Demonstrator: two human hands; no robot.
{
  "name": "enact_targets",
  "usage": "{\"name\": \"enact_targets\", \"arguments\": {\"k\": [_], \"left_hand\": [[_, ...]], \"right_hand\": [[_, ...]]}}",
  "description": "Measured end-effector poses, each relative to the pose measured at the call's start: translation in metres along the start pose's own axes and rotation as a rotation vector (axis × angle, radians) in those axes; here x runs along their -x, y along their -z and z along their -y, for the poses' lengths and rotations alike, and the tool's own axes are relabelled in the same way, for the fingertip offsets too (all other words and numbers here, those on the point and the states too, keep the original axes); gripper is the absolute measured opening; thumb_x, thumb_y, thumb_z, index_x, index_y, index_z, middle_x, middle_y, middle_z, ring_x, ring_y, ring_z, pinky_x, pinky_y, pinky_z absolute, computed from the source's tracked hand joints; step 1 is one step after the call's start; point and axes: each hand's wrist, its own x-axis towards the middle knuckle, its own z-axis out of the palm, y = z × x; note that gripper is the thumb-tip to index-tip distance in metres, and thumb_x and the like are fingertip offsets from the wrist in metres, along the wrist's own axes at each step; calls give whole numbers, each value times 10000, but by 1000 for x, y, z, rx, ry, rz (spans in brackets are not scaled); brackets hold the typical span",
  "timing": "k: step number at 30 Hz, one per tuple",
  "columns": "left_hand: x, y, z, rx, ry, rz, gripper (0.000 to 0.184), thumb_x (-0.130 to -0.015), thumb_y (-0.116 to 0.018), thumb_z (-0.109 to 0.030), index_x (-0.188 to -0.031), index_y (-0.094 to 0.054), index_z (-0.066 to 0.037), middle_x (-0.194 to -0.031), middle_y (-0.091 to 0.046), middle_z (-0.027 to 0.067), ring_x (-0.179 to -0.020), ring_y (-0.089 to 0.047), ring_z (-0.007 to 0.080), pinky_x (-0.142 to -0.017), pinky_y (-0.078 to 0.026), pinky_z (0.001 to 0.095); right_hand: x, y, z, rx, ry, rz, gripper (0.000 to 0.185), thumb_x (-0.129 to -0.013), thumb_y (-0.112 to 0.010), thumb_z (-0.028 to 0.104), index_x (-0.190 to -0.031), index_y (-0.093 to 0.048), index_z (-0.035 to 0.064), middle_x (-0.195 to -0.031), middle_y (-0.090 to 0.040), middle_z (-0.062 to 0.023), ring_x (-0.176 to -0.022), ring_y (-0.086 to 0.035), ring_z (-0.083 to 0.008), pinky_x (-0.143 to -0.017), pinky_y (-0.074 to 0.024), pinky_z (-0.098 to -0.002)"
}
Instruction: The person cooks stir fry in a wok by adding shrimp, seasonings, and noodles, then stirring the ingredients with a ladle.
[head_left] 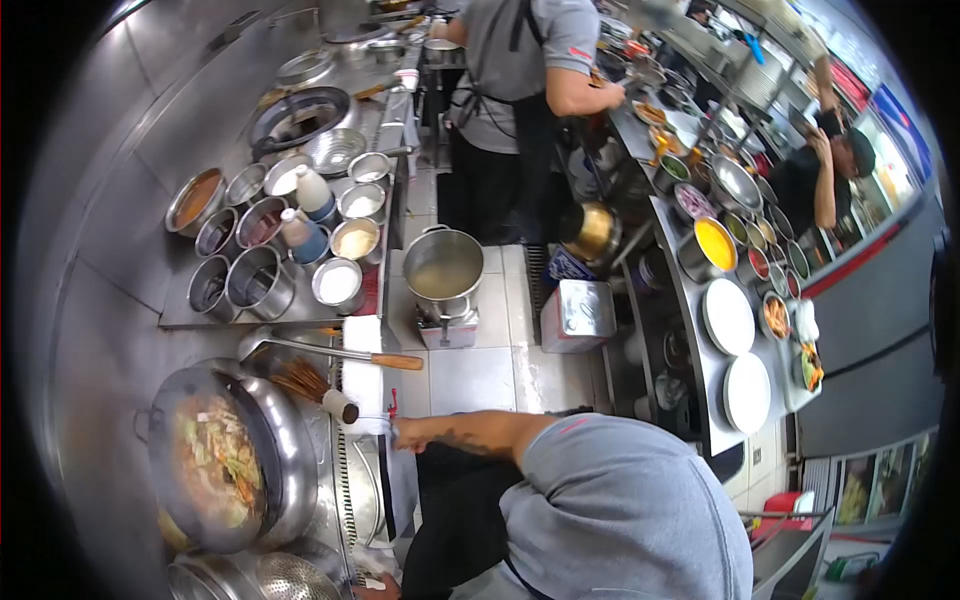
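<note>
My right hand (406, 435) reaches to the stove's front edge, just below a small red valve lever (393, 402). Its fingers look curled, but what they grip is hidden. At the bottom edge, my left hand (378, 588) shows only in part, beside a crumpled white cloth (376, 558); its fingers are unclear. Left of my hands, a large wok (296, 460) holds steaming vegetables in broth (215, 455). Behind it lie a ladle with a wooden handle (396, 361) and a bamboo brush (298, 381). A perforated strainer (295, 578) sits near my left hand.
Steel pots of sauces and powders (340, 283) crowd the left counter. A stockpot (443, 275) and a metal tin (578, 315) stand in the aisle. White plates (729, 316) line the right counter. One co-worker (500, 90) stands ahead; another person (830, 170) is beyond the shelves.
</note>
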Motion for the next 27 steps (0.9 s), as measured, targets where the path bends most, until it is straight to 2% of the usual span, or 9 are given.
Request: {"name": "enact_targets", "arguments": {"k": [4,7,8,14,16,19,20,24,27], "left_hand": [[-4,29,-19,31,-116,41,673,-823,-628,-384,-1293,-458,68,-1067,-565,203,-824,-568,287,-743,-453,356],[-8,46,-46,67,-232,87,658,-839,-617,-412,-1285,-473,51,-1026,-566,174,-744,-562,247,-668,-453,338],[-8,50,-58,83,-273,109,654,-845,-614,-422,-1282,-478,45,-1013,-566,165,-717,-560,234,-643,-453,332],[-1,59,-124,222,-462,405,631,-877,-591,-479,-1267,-508,11,-931,-568,107,-556,-549,155,-493,-453,298],[-8,39,-145,360,-128,635,608,-885,-578,-494,-1248,-520,-9,-914,-569,93,-519,-529,144,-454,-432,292],[-25,10,-195,436,475,916,551,-893,-549,-510,-1196,-539,-50,-898,-565,79,-497,-485,144,-427,-381,282],[-22,3,-218,361,475,933,536,-896,-541,-515,-1177,-544,-59,-890,-561,74,-497,-475,141,-429,-371,272],[-15,-53,-293,401,278,947,490,-897,-581,-439,-1171,-548,-33,-887,-563,63,-567,-508,153,-487,-437,285],[-31,-117,-302,124,-541,948,494,-885,-623,-328,-1208,-519,31,-914,-590,100,-647,-556,195,-583,-500,336]], "right_hand": [[-44,-37,-34,113,33,-103,138,-763,-569,114,-778,-651,5,-674,-638,-212,-712,-681,-324,-548,-518,-503],[-33,-25,-40,568,461,-199,242,-778,-611,227,-906,-644,25,-775,-667,-188,-735,-671,-353,-686,-551,-452],[-11,-18,-32,651,425,-199,251,-761,-628,238,-907,-659,36,-872,-672,-203,-892,-645,-389,-822,-510,-458],[11,11,-71,684,478,-305,239,-782,-594,188,-914,-650,-2,-954,-656,-234,-939,-640,-377,-836,-504,-468],[65,45,-99,618,559,-355,278,-774,-577,190,-941,-647,-20,-951,-651,-261,-939,-639,-391,-842,-504,-476],[109,101,-167,655,283,-262,278,-750,-573,204,-881,-676,-18,-902,-663,-254,-894,-646,-402,-793,-512,-485],[128,121,-191,694,199,-240,272,-743,-579,213,-849,-685,-14,-879,-667,-247,-871,-648,-404,-770,-516,-484],[163,193,-352,606,171,-421,274,-749,-585,225,-782,-693,-24,-825,-667,-242,-769,-649,-390,-688,-497,-479],[254,224,-372,485,-98,-598,284,-675,-661,201,-850,-697,-20,-879,-680,-229,-845,-662,-382,-741,-518,-457]]}}
